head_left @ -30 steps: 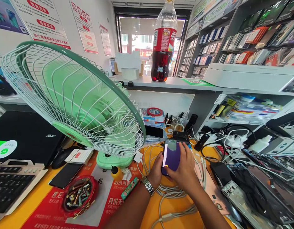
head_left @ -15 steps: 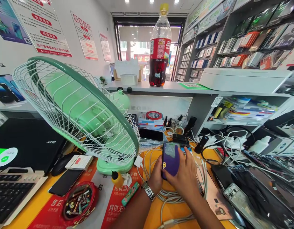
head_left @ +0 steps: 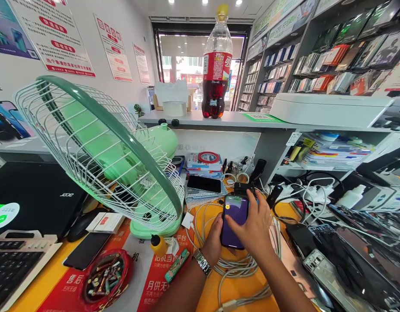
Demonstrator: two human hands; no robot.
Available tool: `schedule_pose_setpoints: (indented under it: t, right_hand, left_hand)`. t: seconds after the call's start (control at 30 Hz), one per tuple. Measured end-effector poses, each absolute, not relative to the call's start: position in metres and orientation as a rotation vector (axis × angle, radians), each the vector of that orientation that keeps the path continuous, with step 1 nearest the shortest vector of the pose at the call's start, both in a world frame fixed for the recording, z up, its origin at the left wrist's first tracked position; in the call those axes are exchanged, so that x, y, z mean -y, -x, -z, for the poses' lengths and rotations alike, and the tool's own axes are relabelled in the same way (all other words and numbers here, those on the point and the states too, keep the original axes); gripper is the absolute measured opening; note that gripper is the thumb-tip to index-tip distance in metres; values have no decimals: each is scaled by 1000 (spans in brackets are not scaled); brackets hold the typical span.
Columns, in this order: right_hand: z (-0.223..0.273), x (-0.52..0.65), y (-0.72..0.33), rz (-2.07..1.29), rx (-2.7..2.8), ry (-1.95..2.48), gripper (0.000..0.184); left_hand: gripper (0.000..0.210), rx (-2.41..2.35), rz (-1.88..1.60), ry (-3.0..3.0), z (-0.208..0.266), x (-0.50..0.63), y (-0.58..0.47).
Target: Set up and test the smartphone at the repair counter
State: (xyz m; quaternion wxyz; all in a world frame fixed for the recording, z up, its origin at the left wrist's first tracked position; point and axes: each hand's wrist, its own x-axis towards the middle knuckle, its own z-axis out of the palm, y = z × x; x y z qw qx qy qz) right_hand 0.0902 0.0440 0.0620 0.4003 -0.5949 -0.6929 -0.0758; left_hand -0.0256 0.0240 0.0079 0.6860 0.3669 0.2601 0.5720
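Note:
A smartphone (head_left: 233, 236) with a lit purple screen is held upright over the cable coil. My left hand (head_left: 213, 240) grips it by its left edge and lower back; a metal-band watch (head_left: 201, 262) circles that wrist. At the phone's right side is my right hand (head_left: 257, 229), fingers spread. Its thumb reaches across the screen; whether it touches the glass I cannot tell. A small yellow icon shows near the screen's upper left. Beneath both hands lies a coil of grey cable (head_left: 230, 268).
A green desk fan (head_left: 112, 143) stands at left, near a red bowl of screws and small parts (head_left: 126, 277). Behind the phone lies another black phone (head_left: 204, 183). A cola bottle (head_left: 216, 65) stands on the counter shelf. Tangled cables and device parts (head_left: 330, 277) crowd the right.
The yellow icon on the screen has shifted from lower left to upper left, and a pale patch at the top is gone. My right hand has moved slightly right, its fingers more spread.

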Motion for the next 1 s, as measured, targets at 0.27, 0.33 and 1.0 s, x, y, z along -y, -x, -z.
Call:
schedule_pose_setpoints:
  t: [0.27, 0.33, 1.0]
  right_hand:
    - [-67, -53, -93, 185, 1677, 1504, 87]
    - [-79, -64, -93, 188, 1610, 1508, 85]
    - [-32, -62, -137, -819, 1368, 1258, 49]
  left_hand:
    - [54, -615, -1279, -800, -8, -24, 27]
    - [54, -607, -1254, -783, -9, -22, 27]
    - [53, -601, -1270, -728, -22, -26, 33]
